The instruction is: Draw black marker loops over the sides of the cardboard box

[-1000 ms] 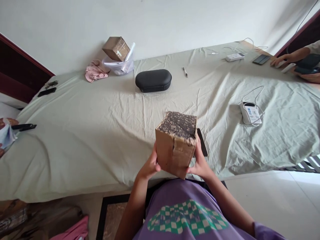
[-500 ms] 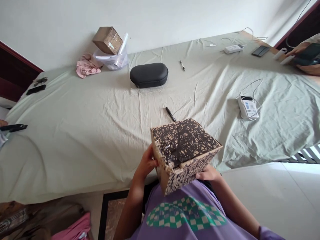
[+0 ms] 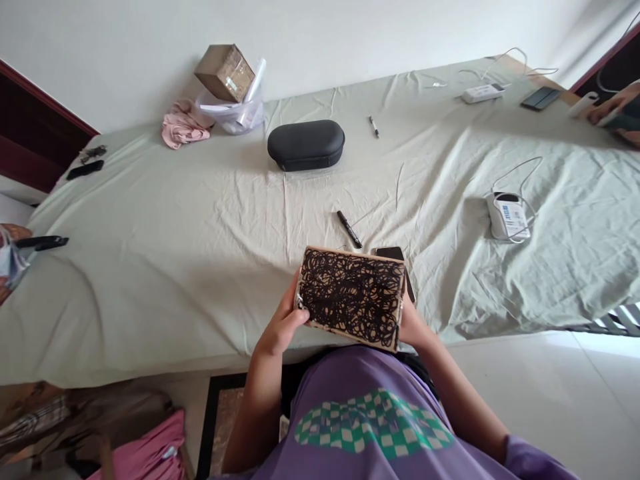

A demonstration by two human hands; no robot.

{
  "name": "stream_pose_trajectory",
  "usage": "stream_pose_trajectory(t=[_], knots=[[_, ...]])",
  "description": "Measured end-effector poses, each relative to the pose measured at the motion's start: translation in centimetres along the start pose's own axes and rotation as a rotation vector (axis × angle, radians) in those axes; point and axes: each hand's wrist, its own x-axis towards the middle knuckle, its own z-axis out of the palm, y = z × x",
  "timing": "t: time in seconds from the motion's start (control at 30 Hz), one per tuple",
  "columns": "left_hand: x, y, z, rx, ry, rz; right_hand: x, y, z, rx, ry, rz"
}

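Note:
A cardboard box (image 3: 353, 297) covered in black scribbles is held between my two hands at the table's near edge, one scribbled face turned up toward me. My left hand (image 3: 281, 325) grips its left end, thumb on the upper face. At the right end, my right hand (image 3: 411, 321) holds it with fingers mostly hidden behind. Just beyond the box lies a black marker (image 3: 349, 229). A dark phone (image 3: 393, 253) shows partly from behind the box's upper right corner.
A black hard case (image 3: 306, 145), a pen (image 3: 373, 127) and a white device with a cable (image 3: 509, 219) lie on the cloth (image 3: 200, 267). At the back, another box (image 3: 225, 73) rests on a plastic basket (image 3: 235, 119). Other people's hands show at both sides.
My hands have turned the box, so a single scribbled face now points up instead of the top and a side. The phone behind it has come into view.

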Motion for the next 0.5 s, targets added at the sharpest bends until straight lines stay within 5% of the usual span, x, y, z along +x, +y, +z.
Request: stream_pose_trajectory(t=[0.1,0.27,0.4,0.5], knots=[[0.0,0.2,0.6,0.093,0.164,-0.092,-0.2,0.2,0.7,0.005,0.002,-0.036],[0.0,0.4,0.5,0.033,0.156,-0.107,-0.1,0.4,1.1,0.018,-0.001,-0.076],[0.2,0.2,0.4,0.094,0.264,-0.126,0.0,0.3,1.1,0.047,0.052,-0.063],[0.3,0.0,-0.6,0.072,0.123,-0.005,-0.4,0.5,1.3,0.158,0.039,0.04]])
